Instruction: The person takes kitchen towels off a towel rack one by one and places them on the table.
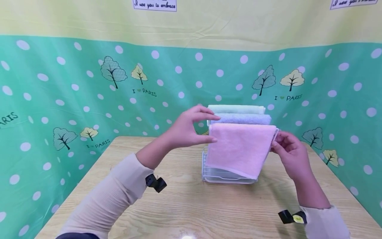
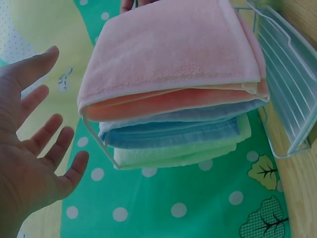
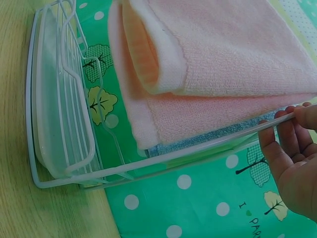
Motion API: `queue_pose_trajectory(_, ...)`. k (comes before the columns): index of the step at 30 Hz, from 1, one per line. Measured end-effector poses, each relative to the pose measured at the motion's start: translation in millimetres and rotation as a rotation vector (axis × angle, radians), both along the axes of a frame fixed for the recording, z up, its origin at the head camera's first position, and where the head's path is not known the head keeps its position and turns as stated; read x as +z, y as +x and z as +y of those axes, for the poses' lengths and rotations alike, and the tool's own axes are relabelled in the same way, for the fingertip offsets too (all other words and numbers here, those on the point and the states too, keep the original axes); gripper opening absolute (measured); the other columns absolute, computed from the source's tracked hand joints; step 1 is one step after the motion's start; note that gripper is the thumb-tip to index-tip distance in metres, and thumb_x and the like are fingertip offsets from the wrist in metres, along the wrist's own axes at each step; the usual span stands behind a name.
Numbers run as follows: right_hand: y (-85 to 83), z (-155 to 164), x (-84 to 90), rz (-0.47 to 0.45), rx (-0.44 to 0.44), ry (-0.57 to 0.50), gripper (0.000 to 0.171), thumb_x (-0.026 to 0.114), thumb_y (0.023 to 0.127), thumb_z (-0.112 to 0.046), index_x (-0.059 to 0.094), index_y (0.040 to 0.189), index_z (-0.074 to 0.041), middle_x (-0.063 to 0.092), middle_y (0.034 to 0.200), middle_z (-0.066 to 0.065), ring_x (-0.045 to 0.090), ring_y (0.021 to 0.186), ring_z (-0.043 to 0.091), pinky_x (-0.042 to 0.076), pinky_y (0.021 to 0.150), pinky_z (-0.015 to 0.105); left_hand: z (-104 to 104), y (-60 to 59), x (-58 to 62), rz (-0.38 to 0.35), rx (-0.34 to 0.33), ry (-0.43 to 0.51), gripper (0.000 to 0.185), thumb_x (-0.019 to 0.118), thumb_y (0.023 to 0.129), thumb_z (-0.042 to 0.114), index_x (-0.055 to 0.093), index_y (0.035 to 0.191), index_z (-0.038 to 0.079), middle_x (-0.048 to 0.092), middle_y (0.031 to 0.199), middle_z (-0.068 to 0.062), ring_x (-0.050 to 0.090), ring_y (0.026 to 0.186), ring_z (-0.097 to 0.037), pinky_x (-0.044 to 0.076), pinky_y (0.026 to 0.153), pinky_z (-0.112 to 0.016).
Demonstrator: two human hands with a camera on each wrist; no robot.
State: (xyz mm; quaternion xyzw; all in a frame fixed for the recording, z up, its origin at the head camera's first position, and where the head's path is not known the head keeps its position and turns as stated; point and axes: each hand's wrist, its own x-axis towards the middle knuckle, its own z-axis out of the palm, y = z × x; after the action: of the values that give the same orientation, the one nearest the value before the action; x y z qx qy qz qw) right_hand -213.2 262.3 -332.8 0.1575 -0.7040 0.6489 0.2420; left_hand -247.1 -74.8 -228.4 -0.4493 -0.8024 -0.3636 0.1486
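A pink towel (image 1: 241, 147) hangs folded over the front bar of a white wire rack (image 3: 148, 161), its lower hem slanting. Behind it hang a blue towel (image 1: 247, 119) and a pale green towel (image 1: 235, 109). At the rack's upper right corner, my right hand (image 1: 290, 154) pinches the white wire frame between thumb and fingers. My left hand (image 1: 191, 127) is spread at the left side of the towels, fingertips overlapping the pink one's edge in the head view. In the left wrist view a gap shows between those fingers and the towels.
The rack's base holds a pale tray (image 1: 229, 176) and stands on a wooden table (image 1: 167, 199). A green dotted curtain (image 1: 167, 76) with printed trees hangs behind and at both sides of the table.
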Motion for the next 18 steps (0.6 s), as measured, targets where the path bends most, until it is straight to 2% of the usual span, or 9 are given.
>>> queue_pose_trajectory(5, 0.3, 0, -0.5, -0.002, -0.008, 0.004, 0.024, 0.058, 0.095, 0.003, 0.060, 0.118, -0.001, 0.056, 0.099, 0.006, 0.056, 0.086, 0.014, 0.055, 0.075, 0.018, 7, -2.1, 4.3, -0.045, 0.005, -0.069, 0.053, 0.086, 0.075, 0.027, 0.069, 0.123, 0.013, 0.062, 0.117, 0.000, 0.053, 0.104, -0.015, 0.052, 0.080, -0.032)
queue_pose_trajectory(8, 0.0, -1, -0.4, 0.002, -0.006, -0.004, 0.024, 0.058, 0.095, 0.004, 0.060, 0.118, 0.000, 0.056, 0.099, 0.006, 0.057, 0.086, 0.014, 0.055, 0.075, 0.018, 11, -3.8, 7.5, -0.045, -0.003, -0.105, 0.052, 0.086, 0.075, 0.026, 0.069, 0.123, 0.012, 0.064, 0.116, -0.002, 0.053, 0.098, -0.013, 0.052, 0.078, -0.034)
queue_pose_trajectory(12, -0.4, -1, 0.0, -0.004, -0.015, -0.006, 0.023, 0.059, 0.095, 0.002, 0.060, 0.118, 0.000, 0.056, 0.098, 0.006, 0.057, 0.086, 0.014, 0.055, 0.075, 0.018, 19, -5.7, 11.4, -0.033, -0.012, -0.138, 0.051, 0.086, 0.074, 0.024, 0.070, 0.121, 0.011, 0.065, 0.111, -0.001, 0.053, 0.093, -0.010, 0.050, 0.075, -0.030)
queue_pose_trajectory(18, 0.8, -2, 0.0, -0.014, -0.039, 0.015, 0.023, 0.059, 0.095, 0.001, 0.059, 0.118, 0.002, 0.056, 0.098, 0.007, 0.056, 0.086, 0.015, 0.055, 0.074, 0.018, 31, -6.9, 17.0, -0.049, 0.014, -0.232, 0.049, 0.086, 0.075, 0.028, 0.071, 0.120, 0.015, 0.063, 0.112, 0.004, 0.053, 0.099, -0.010, 0.046, 0.079, -0.025)
